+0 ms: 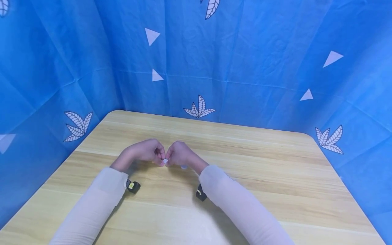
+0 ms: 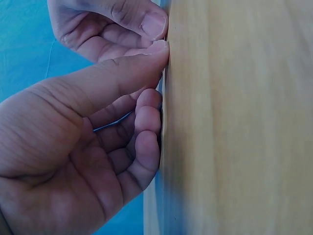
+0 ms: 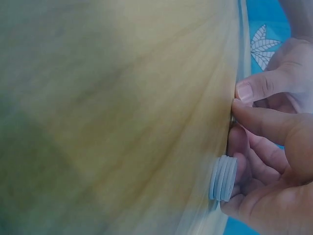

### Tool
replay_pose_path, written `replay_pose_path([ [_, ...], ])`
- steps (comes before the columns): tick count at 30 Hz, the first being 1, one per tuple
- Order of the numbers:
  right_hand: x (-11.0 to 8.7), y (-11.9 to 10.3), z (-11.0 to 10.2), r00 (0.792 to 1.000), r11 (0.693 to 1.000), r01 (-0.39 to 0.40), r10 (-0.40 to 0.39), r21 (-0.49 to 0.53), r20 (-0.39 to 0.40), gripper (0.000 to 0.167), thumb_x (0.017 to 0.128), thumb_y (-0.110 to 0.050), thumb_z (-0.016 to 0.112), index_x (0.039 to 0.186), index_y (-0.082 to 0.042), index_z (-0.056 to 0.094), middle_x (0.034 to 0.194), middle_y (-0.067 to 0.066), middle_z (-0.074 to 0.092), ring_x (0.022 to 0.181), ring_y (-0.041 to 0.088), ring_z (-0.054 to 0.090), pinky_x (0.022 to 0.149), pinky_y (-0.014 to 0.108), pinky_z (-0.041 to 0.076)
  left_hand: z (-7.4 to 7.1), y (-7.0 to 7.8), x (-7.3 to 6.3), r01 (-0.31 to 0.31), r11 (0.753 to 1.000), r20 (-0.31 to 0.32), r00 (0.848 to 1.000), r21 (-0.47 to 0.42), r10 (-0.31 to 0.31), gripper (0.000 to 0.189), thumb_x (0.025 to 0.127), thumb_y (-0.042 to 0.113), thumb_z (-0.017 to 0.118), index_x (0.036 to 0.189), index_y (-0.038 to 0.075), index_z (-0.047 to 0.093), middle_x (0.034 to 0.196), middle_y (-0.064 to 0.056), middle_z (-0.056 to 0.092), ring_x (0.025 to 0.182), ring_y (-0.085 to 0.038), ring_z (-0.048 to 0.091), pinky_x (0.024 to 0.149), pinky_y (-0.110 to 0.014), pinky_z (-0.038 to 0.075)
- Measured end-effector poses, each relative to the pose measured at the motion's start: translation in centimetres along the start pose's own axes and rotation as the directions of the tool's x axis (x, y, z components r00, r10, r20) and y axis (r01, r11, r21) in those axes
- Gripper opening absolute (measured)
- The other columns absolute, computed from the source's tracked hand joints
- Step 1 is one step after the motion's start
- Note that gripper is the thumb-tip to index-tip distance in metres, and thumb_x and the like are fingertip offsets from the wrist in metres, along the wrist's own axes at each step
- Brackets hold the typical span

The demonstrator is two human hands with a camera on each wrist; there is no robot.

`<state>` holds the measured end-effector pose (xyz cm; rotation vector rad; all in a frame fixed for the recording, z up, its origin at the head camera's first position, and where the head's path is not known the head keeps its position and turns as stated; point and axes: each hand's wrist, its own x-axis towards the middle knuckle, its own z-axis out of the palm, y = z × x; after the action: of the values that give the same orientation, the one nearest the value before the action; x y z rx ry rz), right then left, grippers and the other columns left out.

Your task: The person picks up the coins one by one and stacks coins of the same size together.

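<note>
My left hand [image 1: 148, 150] and right hand [image 1: 180, 154] meet low over the table, thumbs and fingertips close together. Between them they pinch a small white piece [image 1: 165, 161], which looks like a flat disc; in both wrist views the fingers hide it. The left hand [image 2: 88, 127] has its other fingers curled in towards the palm. Beside the curled fingers of the right hand [image 3: 274, 171] stands a short stack of thin, pale round discs [image 3: 223, 178]. From above, only a bit of that stack [image 1: 183, 167] shows by the right hand.
The wood-grain table [image 1: 260, 163] has rounded far corners. A blue curtain [image 1: 245, 68] with white leaves and triangles hangs behind it and along both sides. Small black wrist cameras sit under the left cuff [image 1: 114, 180] and right cuff [image 1: 211, 178].
</note>
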<state>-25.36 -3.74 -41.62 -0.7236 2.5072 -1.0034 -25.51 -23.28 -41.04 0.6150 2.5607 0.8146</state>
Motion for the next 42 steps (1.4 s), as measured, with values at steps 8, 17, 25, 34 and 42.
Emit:
replay_pose_path([
  [8,-0.18,-0.2,0.04,1.0,1.0,-0.005,0.004,-0.012,-0.022,0.013,0.078,-0.005,0.088,0.08,-0.007,0.075,0.074,-0.002,0.07,0.074,0.012,0.061,0.067,0.021,0.051,0.01,0.04,-0.08,0.005,1.0,0.005,1.0,-0.011,-0.005,0.014,0.081,0.01,0.086,0.089,0.011,0.074,0.081,-0.001,0.067,0.075,-0.017,0.057,0.073,-0.033,0.05],
  [17,-0.09,-0.18,0.21,1.0,1.0,-0.004,0.003,-0.027,-0.025,0.013,0.077,-0.006,0.087,0.078,-0.008,0.075,0.073,-0.003,0.069,0.073,0.011,0.059,0.065,0.02,0.05,0.02,-0.1,-0.14,-0.006,1.0,0.009,1.0,-0.012,0.006,0.014,0.081,0.011,0.086,0.089,0.011,0.074,0.082,0.0,0.067,0.076,-0.017,0.058,0.073,-0.034,0.05],
  [25,-0.1,-0.21,0.24,0.999,0.999,-0.031,0.03,-0.018,-0.03,0.015,0.077,-0.005,0.088,0.078,-0.009,0.074,0.076,-0.002,0.069,0.076,0.012,0.06,0.066,0.021,0.051,0.07,-0.2,-0.04,0.003,1.0,0.008,1.0,-0.013,-0.003,0.013,0.081,0.011,0.085,0.089,0.011,0.074,0.081,-0.001,0.067,0.075,-0.017,0.057,0.072,-0.034,0.049],
  [34,-0.29,-0.03,0.22,1.0,1.0,-0.013,0.014,0.01,-0.024,0.016,0.076,-0.002,0.088,0.084,-0.006,0.075,0.075,-0.001,0.069,0.071,0.012,0.062,0.066,0.021,0.053,0.25,-0.16,0.06,0.005,1.0,0.005,1.0,-0.021,-0.005,0.014,0.082,0.013,0.086,0.09,0.011,0.074,0.084,-0.001,0.068,0.077,-0.018,0.057,0.072,-0.034,0.049],
  [42,-0.56,0.14,0.04,1.0,1.0,0.001,-0.001,0.008,-0.016,0.019,0.076,-0.005,0.089,0.087,-0.006,0.074,0.077,-0.002,0.069,0.072,0.012,0.063,0.067,0.022,0.054,0.14,-0.24,-0.03,-0.008,1.0,0.004,1.0,-0.004,0.008,0.015,0.081,0.013,0.086,0.089,0.011,0.074,0.083,0.0,0.068,0.075,-0.017,0.057,0.072,-0.034,0.05],
])
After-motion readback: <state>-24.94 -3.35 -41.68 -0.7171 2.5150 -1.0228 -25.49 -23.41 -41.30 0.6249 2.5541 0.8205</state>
